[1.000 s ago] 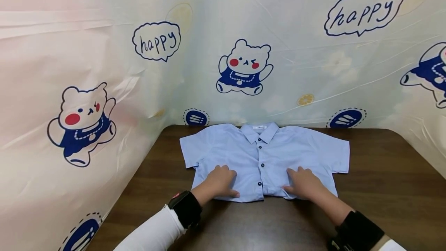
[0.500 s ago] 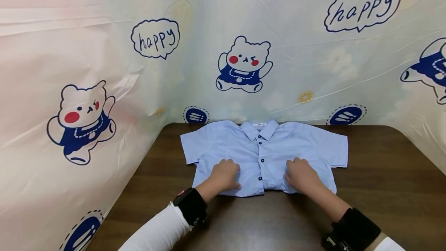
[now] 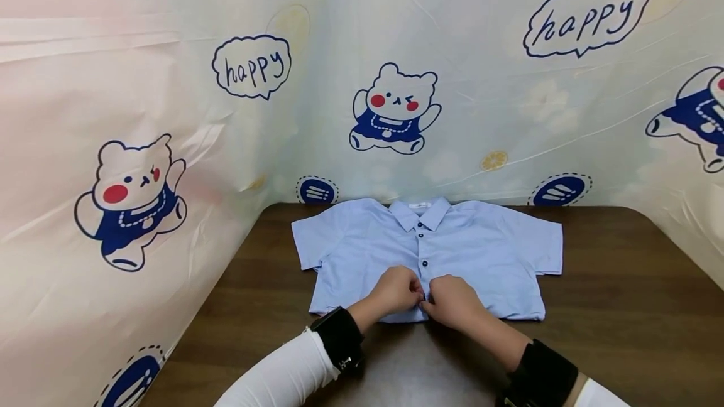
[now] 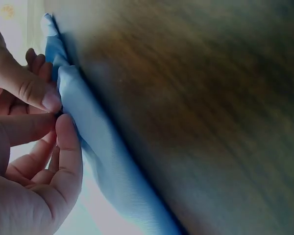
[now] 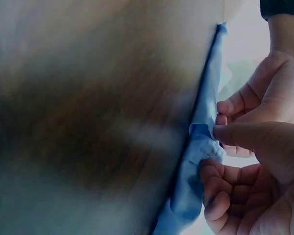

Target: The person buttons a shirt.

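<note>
A light-blue short-sleeved button-up shirt [image 3: 362,237] lies front up, its collar at the far side. Both hands meet at the lower front opening, close to the hem. My left hand [image 3: 396,289] pinches the cloth at the button strip between thumb and fingertip; a small dark spot shows there in the left wrist view. My right hand [image 3: 452,300] pinches the other side of the strip, its thumb [image 5: 235,134] on the cloth in the right wrist view. Fingertips of the two hands are nearly touching. A dark button [image 3: 425,263] shows above them; the lowest button is hidden.
The shirt lies on a dark brown wooden table [image 3: 611,281]. Pale sheets [image 3: 464,68] printed with cartoon bears and "happy" bubbles stand behind it and along both sides. Each wrist wears a black band [image 3: 339,338].
Both hands have moved inward from the left and right lower panels of the shirt to its front opening, where they now pinch the cloth. The shirt stays nearly in place.
</note>
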`<act>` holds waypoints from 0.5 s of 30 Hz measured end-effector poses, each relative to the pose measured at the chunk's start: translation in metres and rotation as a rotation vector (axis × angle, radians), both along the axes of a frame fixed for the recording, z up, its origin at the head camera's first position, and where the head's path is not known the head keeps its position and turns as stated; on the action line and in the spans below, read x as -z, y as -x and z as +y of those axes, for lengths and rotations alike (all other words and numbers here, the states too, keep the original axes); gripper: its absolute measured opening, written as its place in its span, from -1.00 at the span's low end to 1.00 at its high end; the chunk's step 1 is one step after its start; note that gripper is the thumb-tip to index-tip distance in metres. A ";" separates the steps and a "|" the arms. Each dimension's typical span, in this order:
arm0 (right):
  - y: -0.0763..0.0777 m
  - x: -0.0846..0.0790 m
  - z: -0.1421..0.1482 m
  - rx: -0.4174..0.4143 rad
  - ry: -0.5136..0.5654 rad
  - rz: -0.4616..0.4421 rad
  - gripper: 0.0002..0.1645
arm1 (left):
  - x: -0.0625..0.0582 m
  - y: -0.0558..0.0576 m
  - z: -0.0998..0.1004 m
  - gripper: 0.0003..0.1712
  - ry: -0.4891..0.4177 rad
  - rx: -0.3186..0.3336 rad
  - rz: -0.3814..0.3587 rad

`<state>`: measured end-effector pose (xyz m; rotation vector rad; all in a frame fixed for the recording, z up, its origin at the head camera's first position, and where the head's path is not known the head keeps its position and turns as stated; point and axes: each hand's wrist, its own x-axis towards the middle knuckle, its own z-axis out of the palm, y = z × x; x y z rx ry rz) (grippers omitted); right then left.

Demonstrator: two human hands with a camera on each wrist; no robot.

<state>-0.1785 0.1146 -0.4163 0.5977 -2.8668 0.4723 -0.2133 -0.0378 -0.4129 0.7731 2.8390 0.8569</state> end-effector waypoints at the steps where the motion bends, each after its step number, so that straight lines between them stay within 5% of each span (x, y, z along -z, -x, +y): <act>1: 0.000 0.001 0.000 0.011 0.001 -0.014 -0.50 | 0.001 0.000 0.000 -0.80 -0.003 -0.003 -0.002; 7: 0.003 0.002 -0.001 0.056 0.035 -0.045 -0.53 | 0.002 -0.003 -0.002 -0.84 -0.041 -0.026 0.005; 15: 0.005 0.003 -0.002 0.046 0.068 0.036 -0.64 | 0.000 -0.004 -0.003 -0.85 -0.055 -0.058 0.003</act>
